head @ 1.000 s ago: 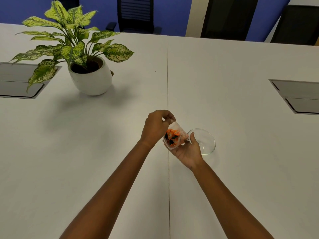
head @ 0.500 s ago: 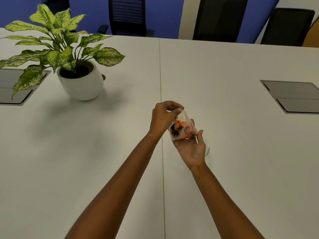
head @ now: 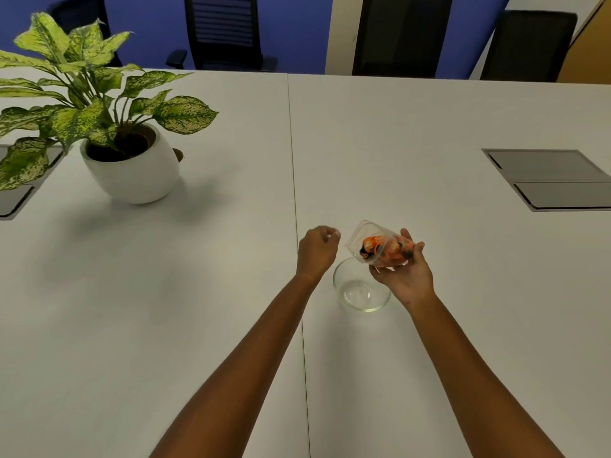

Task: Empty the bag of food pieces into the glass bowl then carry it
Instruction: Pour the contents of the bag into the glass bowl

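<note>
A clear plastic bag (head: 375,243) with orange and dark food pieces lies tilted in my right hand (head: 406,276), its open mouth pointing left and down over the far rim of the glass bowl (head: 361,290). The bowl stands on the white table (head: 231,292) and looks empty. My left hand (head: 316,251) hovers just left of the bag and bowl, fingers curled in a loose fist, holding nothing that I can see and apart from the bag.
A potted plant in a white pot (head: 132,170) stands at the back left. Grey cable hatches (head: 545,178) are set into the table at right and far left. Black office chairs (head: 224,31) line the far edge against a blue wall.
My left hand has let go of the bag and drawn slightly left. My right hand has carried the bag to the right and tilted it over the bowl, which now shows in full.
</note>
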